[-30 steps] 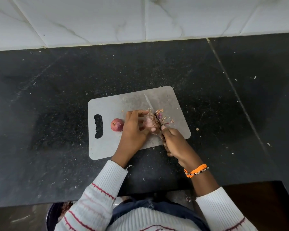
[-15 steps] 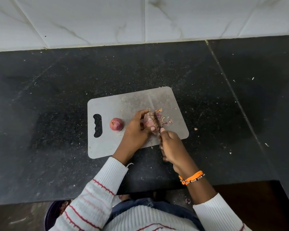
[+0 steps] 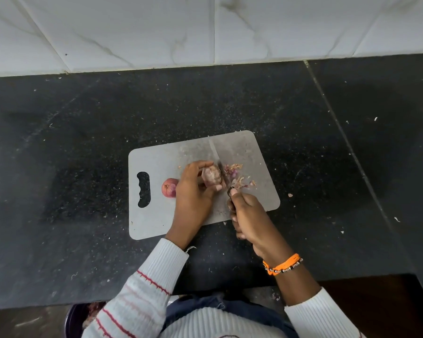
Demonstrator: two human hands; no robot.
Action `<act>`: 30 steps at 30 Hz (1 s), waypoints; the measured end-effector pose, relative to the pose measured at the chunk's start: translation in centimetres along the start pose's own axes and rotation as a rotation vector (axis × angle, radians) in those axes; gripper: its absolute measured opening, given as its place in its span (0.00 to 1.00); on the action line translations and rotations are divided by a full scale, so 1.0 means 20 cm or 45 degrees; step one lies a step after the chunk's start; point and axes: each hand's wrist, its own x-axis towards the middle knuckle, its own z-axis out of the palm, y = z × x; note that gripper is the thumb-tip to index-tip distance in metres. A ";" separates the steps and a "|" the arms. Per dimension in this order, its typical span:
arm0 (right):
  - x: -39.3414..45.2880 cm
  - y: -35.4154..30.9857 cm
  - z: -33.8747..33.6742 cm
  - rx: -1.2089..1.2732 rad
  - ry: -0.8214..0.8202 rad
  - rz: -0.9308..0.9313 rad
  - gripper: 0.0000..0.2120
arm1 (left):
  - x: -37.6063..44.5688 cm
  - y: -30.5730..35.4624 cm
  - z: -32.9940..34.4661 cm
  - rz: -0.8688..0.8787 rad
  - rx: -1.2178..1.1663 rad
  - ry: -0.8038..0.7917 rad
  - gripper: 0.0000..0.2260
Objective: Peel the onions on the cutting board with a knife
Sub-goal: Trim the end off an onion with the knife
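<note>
A grey cutting board [image 3: 156, 215] lies on the black counter. My left hand [image 3: 193, 193] grips a pale, partly peeled onion [image 3: 211, 178] on the board, fingers curled over its top. My right hand [image 3: 248, 215] holds the knife [image 3: 216, 157] by its handle; the blade runs away from me along the onion's right side, its edge against the onion. A second small red onion [image 3: 169, 187] with its skin on lies on the board just left of my left hand. Loose peel scraps [image 3: 237, 176] lie right of the blade.
The board's handle slot [image 3: 143, 189] is at its left end. Small peel bits are scattered over the counter [image 3: 327, 167] to the right. A white tiled wall [image 3: 205, 30] stands behind. A dark bowl [image 3: 76, 320] shows below the counter's front edge at lower left.
The knife blade has shifted slightly along the onion's right side, and my left hand has turned the onion a little. The small red onion has not moved.
</note>
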 end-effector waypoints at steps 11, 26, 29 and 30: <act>0.00 -0.01 0.03 -0.249 0.064 -0.054 0.20 | 0.00 -0.02 -0.01 0.158 0.100 0.005 0.19; 0.10 -0.09 0.03 -0.340 0.005 -0.001 0.19 | 0.00 0.01 -0.03 0.238 0.382 0.145 0.21; 0.11 -0.07 0.02 -0.347 0.017 0.026 0.17 | 0.00 0.01 -0.01 0.298 0.416 0.135 0.21; 0.10 -0.06 0.01 -0.353 0.028 0.038 0.17 | 0.00 0.02 0.00 0.326 0.386 0.119 0.21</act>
